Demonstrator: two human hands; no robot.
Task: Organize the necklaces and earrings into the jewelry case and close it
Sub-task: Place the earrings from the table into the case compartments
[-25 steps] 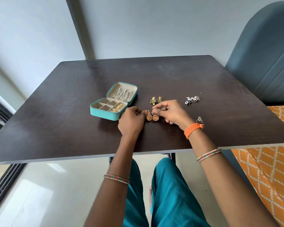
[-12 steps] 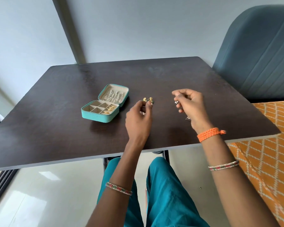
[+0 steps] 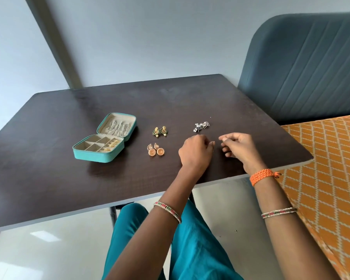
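Teal fabric covers the jewelry case (image 3: 98, 153), which is set open toward the left edge of the dark tabletop (image 3: 49, 178), its lid (image 3: 117, 126) tilted back with necklaces (image 3: 119, 128) laid inside and gold pieces seen in the right compartments. Near the middle, a pair of green-and-gold earrings (image 3: 160, 131) is placed behind a pair of round orange earrings (image 3: 156, 151). A silver cluster (image 3: 201, 126) lies farther right. The left hand (image 3: 196, 152) and right hand (image 3: 238, 146) are held close together near the right edge, fingers curled; whether anything is pinched cannot be told.
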